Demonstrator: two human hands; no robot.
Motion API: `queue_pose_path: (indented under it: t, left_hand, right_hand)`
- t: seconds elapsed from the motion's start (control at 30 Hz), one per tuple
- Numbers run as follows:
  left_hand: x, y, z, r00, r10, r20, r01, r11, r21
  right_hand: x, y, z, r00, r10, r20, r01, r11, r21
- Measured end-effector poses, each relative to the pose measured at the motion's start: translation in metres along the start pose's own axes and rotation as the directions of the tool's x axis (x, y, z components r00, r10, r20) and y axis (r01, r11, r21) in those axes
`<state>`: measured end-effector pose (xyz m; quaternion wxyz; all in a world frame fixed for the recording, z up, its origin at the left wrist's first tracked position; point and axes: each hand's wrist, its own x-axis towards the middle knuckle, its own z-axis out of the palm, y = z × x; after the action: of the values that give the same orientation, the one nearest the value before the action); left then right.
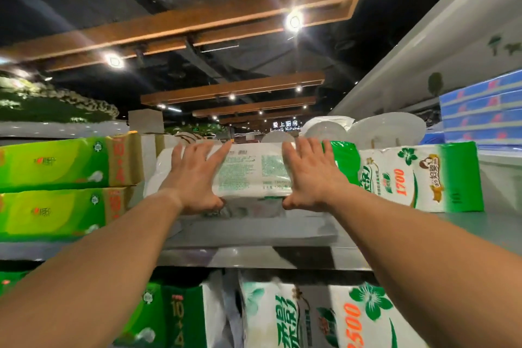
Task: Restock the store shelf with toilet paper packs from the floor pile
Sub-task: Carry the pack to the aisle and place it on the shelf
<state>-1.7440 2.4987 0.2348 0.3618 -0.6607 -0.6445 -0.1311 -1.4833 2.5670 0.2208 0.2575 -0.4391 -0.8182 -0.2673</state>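
Counts: two hands point(195, 175) point(308, 175) showing at centre frame, two yellow-green packs point(65, 164) point(56, 215) sitting stacked at left, three white-green packs point(254, 169) point(418, 178) point(339, 316) showing centre, right and lower right, two shelf boards point(254, 234) point(254, 258) running across.

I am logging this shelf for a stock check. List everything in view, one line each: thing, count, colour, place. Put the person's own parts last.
held pack: one, white with green print, top shelf centre, between both hands
1700 pack: one, white and green, top shelf, right of the held pack
10+4 packs: two stacked, lime green, top shelf left
white rolls: several, white, behind the held pack
blue packs: a stack, blue, far right
shelf: one, grey metal, under the held pack
lower packs: several, green and white, shelf below
ceiling lights: several, bright white, overhead
left hand: one, flat on the held pack's left part
right hand: one, flat on its right part
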Motion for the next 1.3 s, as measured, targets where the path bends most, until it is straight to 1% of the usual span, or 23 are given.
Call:
queue_pose_path:
  t: [0.17, 0.27, 0.3, 0.37, 0.43, 0.47, 0.53, 0.57, 0.63, 0.7, 0.87, 1.0, 1.1, 1.17, 1.3]
  left_hand:
    - [0.045, -0.032, 0.059, 0.994, 0.019, 0.111, -0.011, 0.997, -0.072]
    - [0.076, -0.042, 0.093, 0.986, 0.056, 0.158, -0.039, 0.993, -0.112]
    - [0.088, -0.045, 0.102, 0.983, 0.064, 0.171, -0.041, 0.99, -0.131]
    - [0.114, -0.05, 0.116, 0.978, 0.042, 0.204, 0.001, 0.979, -0.206]
    - [0.139, -0.053, 0.132, 0.972, 0.024, 0.232, 0.037, 0.966, -0.256]
    - [0.147, -0.051, 0.14, 0.964, 0.033, 0.265, 0.035, 0.969, -0.247]
    - [0.156, -0.045, 0.161, 0.938, 0.034, 0.346, 0.025, 0.986, -0.164]
    - [0.159, -0.043, 0.172, 0.935, 0.018, 0.354, 0.022, 0.994, -0.109]
    - [0.166, -0.04, 0.19, 0.948, -0.016, 0.317, 0.025, 0.999, -0.024]
    - [0.174, -0.04, 0.203, 0.958, -0.019, 0.286, 0.016, 1.0, 0.011]
    - [0.198, -0.036, 0.233, 0.964, -0.004, 0.267, 0.008, 1.0, -0.014]
    - [0.212, -0.037, 0.245, 0.965, 0.016, 0.26, -0.005, 0.999, -0.04]
    - [0.214, -0.038, 0.245, 0.962, 0.031, 0.273, -0.019, 0.999, -0.049]
    - [0.212, -0.037, 0.244, 0.962, 0.02, 0.272, -0.008, 0.999, -0.044]
    - [0.211, -0.026, 0.233, 0.933, -0.054, 0.356, 0.051, 0.999, 0.017]
  right_hand:
    - [0.056, -0.001, 0.045, 0.994, -0.013, 0.109, 0.01, 0.999, 0.032]
    - [0.082, 0.006, 0.069, 0.987, -0.014, 0.159, 0.008, 0.999, 0.042]
    - [0.092, 0.009, 0.075, 0.984, 0.005, 0.177, -0.013, 0.999, 0.044]
    - [0.112, 0.014, 0.087, 0.978, 0.061, 0.199, -0.066, 0.998, 0.019]
    - [0.129, 0.017, 0.102, 0.97, 0.126, 0.208, -0.118, 0.992, -0.048]
    - [0.133, 0.017, 0.112, 0.956, 0.16, 0.244, -0.144, 0.986, -0.08]
    - [0.136, 0.017, 0.137, 0.914, 0.218, 0.342, -0.183, 0.974, -0.133]
    - [0.137, 0.018, 0.15, 0.907, 0.239, 0.348, -0.189, 0.967, -0.171]
    - [0.143, 0.023, 0.17, 0.916, 0.264, 0.302, -0.197, 0.952, -0.234]
    - [0.152, 0.026, 0.181, 0.922, 0.275, 0.272, -0.206, 0.945, -0.256]
    - [0.167, 0.035, 0.203, 0.921, 0.308, 0.239, -0.234, 0.927, -0.294]
    - [0.176, 0.043, 0.212, 0.912, 0.331, 0.242, -0.25, 0.917, -0.311]
    - [0.179, 0.041, 0.21, 0.901, 0.339, 0.27, -0.25, 0.915, -0.316]
    - [0.177, 0.04, 0.21, 0.897, 0.347, 0.274, -0.258, 0.914, -0.314]
    - [0.167, 0.037, 0.203, 0.917, 0.314, 0.244, -0.253, 0.934, -0.251]
